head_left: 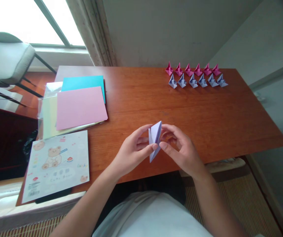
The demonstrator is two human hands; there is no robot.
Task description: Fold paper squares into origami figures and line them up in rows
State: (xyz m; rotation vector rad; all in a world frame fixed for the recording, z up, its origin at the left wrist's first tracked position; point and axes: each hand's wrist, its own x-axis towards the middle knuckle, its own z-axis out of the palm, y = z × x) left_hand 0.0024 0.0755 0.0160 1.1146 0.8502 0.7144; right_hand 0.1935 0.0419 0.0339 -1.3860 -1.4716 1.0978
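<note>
A folded light purple paper (154, 132), pointed at top and bottom, is held upright above the front part of the wooden table. My left hand (134, 149) pinches it from the left, its thumb across the lower front face and its fingers behind. On the other side my right hand (181, 148) has its thumb and curled fingers at the paper's right edge, closed around that edge. Farther back on the right stand a row of pink folded paper pieces (188, 70) and, in front of it, a row of pale purple ones (193, 81).
Pink (81, 107) and blue sheets (83, 83) lie stacked on the table's (136, 98) left, over a clear sleeve with pale sheets. Nearer is a white bear-printed pad (57, 164). A chair (5, 59) stands beyond the left edge, and a wall rises behind the table.
</note>
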